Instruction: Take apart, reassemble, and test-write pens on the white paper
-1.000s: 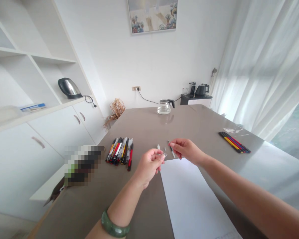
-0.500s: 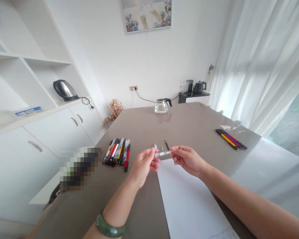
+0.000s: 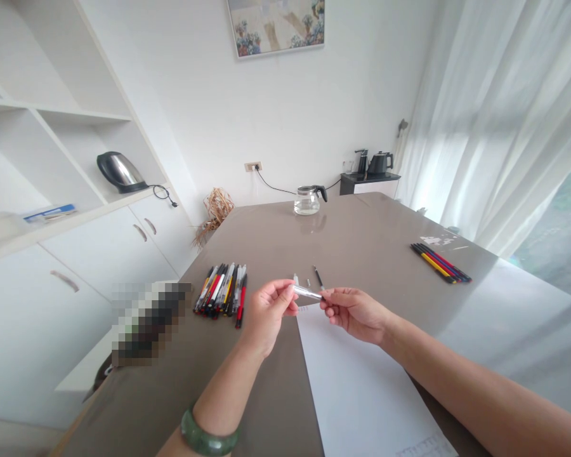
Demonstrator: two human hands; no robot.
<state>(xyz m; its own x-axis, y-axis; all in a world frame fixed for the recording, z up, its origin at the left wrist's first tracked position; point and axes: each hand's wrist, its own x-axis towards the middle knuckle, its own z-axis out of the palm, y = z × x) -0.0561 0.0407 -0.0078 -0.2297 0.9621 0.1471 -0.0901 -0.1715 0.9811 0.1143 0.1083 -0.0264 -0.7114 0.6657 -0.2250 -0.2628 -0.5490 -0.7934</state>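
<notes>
The pen barrel, just above the paper sheet, is clear, shiny plastic. The sheet itself is white and matt. The surface under the sheet is smooth, glossy grey-brown and mirrors the glass carafe far beyond the sheet. The pens left of the sheet look like glossy plastic.

Sheer curtains (daylit) hang beside white walls.
</notes>
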